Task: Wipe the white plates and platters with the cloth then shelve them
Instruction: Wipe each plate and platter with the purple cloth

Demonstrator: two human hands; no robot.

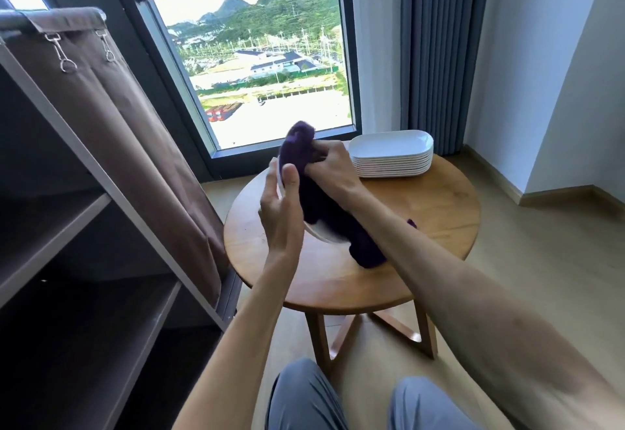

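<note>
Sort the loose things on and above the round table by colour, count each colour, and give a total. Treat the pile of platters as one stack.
White: 2, the stack of platters on the table and the plate that the left hand holds.
Purple: 1, the cloth that the right hand grips against the plate.
Total: 3

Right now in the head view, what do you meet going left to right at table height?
Shelf unit → left hand holding a white plate → purple cloth gripped by the right hand → stack of white platters → curtain.
</note>
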